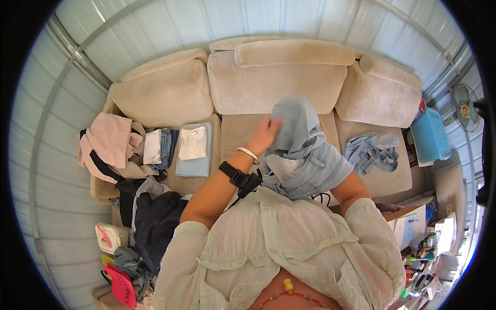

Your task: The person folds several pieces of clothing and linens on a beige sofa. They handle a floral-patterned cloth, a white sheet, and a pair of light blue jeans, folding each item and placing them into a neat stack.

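Light-blue denim jeans [298, 155] are bunched up in front of my chest, over the middle sofa seat. My right forearm reaches into the denim, which covers my right hand completely. Blurred by motion, my left hand [267, 133] is at the left side of the raised, rounded part of the cloth. Its fingers meet the fabric edge, but whether they grip it is unclear. A pale pocket lining [285, 168] shows near the waistband. On the seat to the right lies another crumpled light-blue denim garment [372, 153].
The beige sofa [279, 83] backs onto a corrugated wall. Folded denim [166, 145] and a folded white garment [193, 142] on light-blue cloth lie left, beside a pink garment heap [110, 141]. Dark clothes [159, 224] are nearer. A blue plastic box [431, 135] and a fan [464, 104] stand right.
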Motion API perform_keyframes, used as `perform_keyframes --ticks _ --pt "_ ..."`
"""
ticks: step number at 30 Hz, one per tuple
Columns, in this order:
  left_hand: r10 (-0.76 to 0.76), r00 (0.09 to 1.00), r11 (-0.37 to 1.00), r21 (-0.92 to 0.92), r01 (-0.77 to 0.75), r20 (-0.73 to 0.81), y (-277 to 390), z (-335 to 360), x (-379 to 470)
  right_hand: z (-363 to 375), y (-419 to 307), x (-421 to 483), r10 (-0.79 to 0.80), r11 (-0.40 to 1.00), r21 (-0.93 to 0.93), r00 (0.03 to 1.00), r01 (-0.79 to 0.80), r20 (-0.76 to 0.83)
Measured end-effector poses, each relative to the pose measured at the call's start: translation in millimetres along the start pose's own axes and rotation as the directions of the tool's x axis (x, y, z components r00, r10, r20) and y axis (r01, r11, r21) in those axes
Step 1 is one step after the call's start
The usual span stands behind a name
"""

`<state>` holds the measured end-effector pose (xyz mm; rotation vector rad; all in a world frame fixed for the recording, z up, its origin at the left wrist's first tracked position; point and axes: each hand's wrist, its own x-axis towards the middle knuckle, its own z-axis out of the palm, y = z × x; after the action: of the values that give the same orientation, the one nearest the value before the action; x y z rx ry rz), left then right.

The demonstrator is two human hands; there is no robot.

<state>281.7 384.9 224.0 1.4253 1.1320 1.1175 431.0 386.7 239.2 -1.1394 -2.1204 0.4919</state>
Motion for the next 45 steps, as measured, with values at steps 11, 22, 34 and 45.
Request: perform_keyframes --ticks 11,22,34,45 --pt "0.580 0.795 0.740 0.292 -0.606 0.178 40.6 33.4 -25.7 -18.8 10.2 1.7 -0.001 0.997 -0.083 1.000 0.002 0.018" --pt "-0.247 0.784 0.960 0.033 0.278 0.570 -8.2 -15.6 2.6 -38.6 15.8 19.9 -0.007 0.985 -0.175 1.000 0.011 0.022" --pt "0.208 0.944 0.756 0.571 -0.321 0.256 -8.4 28.0 4.2 -35.3 23.3 40.9 -0.022 0.955 -0.295 0.997 0.042 0.069" --pt "-0.314 0.950 0.934 -0.178 0.309 0.000 -5.5 -30.5 89.8 -34.1 1.7 75.8 -0.213 0.832 -0.506 0.973 0.226 0.083"
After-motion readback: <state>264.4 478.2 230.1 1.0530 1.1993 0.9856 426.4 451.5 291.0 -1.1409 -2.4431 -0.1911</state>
